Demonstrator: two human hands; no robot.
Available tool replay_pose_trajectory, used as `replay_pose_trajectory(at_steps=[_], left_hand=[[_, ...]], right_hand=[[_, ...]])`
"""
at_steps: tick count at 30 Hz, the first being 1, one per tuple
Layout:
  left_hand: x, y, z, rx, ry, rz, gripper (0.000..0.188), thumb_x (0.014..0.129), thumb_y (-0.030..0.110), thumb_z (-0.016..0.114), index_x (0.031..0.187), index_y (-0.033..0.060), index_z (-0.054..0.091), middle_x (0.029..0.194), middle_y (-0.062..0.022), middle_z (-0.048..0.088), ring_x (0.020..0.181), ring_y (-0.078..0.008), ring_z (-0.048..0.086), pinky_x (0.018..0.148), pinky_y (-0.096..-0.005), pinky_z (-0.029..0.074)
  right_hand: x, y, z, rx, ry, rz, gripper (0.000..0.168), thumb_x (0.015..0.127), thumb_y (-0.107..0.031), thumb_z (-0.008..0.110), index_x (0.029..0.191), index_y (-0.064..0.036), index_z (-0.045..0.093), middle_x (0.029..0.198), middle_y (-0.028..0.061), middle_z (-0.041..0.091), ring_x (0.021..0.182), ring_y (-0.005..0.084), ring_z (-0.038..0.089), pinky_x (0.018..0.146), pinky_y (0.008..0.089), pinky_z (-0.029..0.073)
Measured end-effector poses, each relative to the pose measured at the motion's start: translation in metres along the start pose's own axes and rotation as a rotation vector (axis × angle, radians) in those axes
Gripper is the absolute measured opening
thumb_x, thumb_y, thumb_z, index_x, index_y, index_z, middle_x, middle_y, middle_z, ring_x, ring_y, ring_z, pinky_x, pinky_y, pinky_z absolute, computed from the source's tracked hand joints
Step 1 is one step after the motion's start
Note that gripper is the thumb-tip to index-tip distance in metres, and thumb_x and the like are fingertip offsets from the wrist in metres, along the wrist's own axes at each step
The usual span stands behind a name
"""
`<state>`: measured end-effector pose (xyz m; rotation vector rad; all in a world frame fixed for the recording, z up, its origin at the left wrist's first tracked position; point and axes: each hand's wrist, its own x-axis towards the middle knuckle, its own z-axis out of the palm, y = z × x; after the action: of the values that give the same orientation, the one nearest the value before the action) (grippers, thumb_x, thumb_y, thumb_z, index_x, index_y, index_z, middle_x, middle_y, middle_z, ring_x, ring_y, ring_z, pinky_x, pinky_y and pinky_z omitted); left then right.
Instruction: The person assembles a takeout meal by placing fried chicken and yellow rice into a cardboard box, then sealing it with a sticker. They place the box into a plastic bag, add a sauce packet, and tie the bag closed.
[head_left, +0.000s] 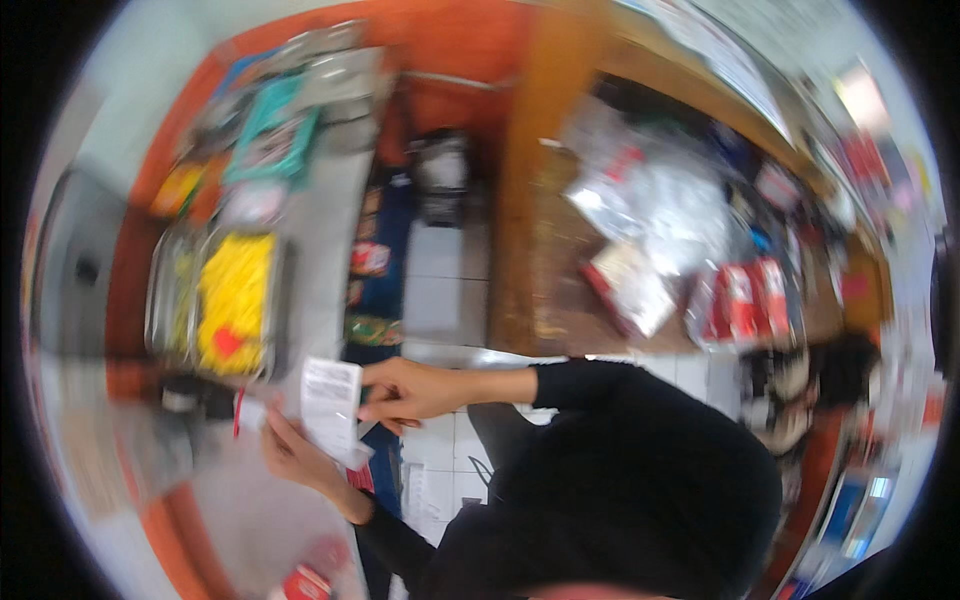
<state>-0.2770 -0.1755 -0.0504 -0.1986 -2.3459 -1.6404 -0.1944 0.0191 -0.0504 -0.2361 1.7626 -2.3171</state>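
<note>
A white printed paper slip (330, 401) hangs between my two hands, its lower end curling near my left wrist. My right hand (405, 390) reaches in from the right and pinches the slip at its edge. Below it, my left hand (296, 454) is closed around a small white piece with a red edge (250, 416), blurred by motion; how far its fingers also touch the slip cannot be told. Both hands are over the edge of a light counter (319, 292). Just beyond them stands a clear container of yellow shreds (236, 292) with a red object in it.
A second clear container (171, 300) stands beside the first. Farther along the counter is a teal tray (274, 135). On the right, a brown wooden table (555, 300) carries plastic bags (682, 202) and red packets (750, 296). A red-and-white item (307, 581) lies at the lower left.
</note>
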Motion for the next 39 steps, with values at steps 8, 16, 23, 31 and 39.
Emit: replay_pose_trajectory(at_steps=[8, 16, 23, 31, 39], left_hand=[[-0.284, 0.077, 0.188, -0.428, -0.587, -0.331, 0.023, 0.097, 0.016, 0.054, 0.097, -0.003, 0.068, 0.082, -0.0032, 0.066, 0.065, -0.005, 0.05, 0.058, -0.021, 0.038], [-0.446, 0.08, 0.307, -0.404, -0.299, -0.297, 0.029, 0.099, 0.022, 0.052, 0.103, -0.0031, 0.068, 0.086, -0.005, 0.067, 0.071, -0.0101, 0.058, 0.066, -0.0245, 0.047], [-0.46, 0.053, 0.315, -0.222, -0.26, -0.181, 0.024, 0.093, 0.02, 0.062, 0.109, 0.001, 0.063, 0.105, -0.0087, 0.058, 0.07, -0.0098, 0.056, 0.055, -0.0229, 0.045], [-0.51, 0.045, 0.32, -0.794, -0.472, -0.689, 0.041, 0.099, 0.027, 0.05, 0.134, 0.0084, 0.04, 0.137, -0.0123, 0.045, 0.126, -0.0261, 0.043, 0.101, -0.0457, 0.041], [-0.47, 0.24, 0.325, -0.767, -0.862, 0.003, 0.028, 0.089, 0.002, 0.06, 0.116, 0.001, 0.052, 0.109, -0.0061, 0.055, 0.076, -0.0105, 0.054, 0.064, -0.0238, 0.046]], right_hand=[[-0.359, -0.002, -0.055, -0.082, 0.613, 0.309, 0.043, 0.096, -0.019, 0.059, 0.136, -0.007, 0.047, 0.059, 0.0029, 0.062, 0.049, 0.0052, 0.052, 0.045, 0.0217, 0.04], [-0.474, 0.031, -0.184, -1.139, 0.759, 0.203, 0.057, 0.086, -0.029, 0.066, 0.137, -0.013, 0.048, 0.066, 0.0133, 0.062, 0.054, 0.028, 0.061, 0.058, 0.039, 0.049], [-0.468, 0.099, -0.22, -1.088, 0.959, 0.25, 0.064, 0.087, -0.04, 0.062, 0.139, -0.007, 0.044, 0.11, 0.0234, 0.06, 0.106, 0.0393, 0.056, 0.088, 0.0455, 0.045], [-0.481, 0.106, -0.227, -0.615, 0.758, -0.095, 0.046, 0.093, -0.025, 0.056, 0.13, 0.001, 0.046, 0.128, 0.0182, 0.052, 0.122, 0.0275, 0.047, 0.102, 0.0361, 0.038], [-0.622, -0.083, -0.219, 0.324, 1.028, -0.545, 0.053, 0.089, -0.029, 0.055, 0.134, -0.003, 0.043, 0.125, 0.0132, 0.055, 0.117, 0.0233, 0.053, 0.103, 0.0362, 0.04]])
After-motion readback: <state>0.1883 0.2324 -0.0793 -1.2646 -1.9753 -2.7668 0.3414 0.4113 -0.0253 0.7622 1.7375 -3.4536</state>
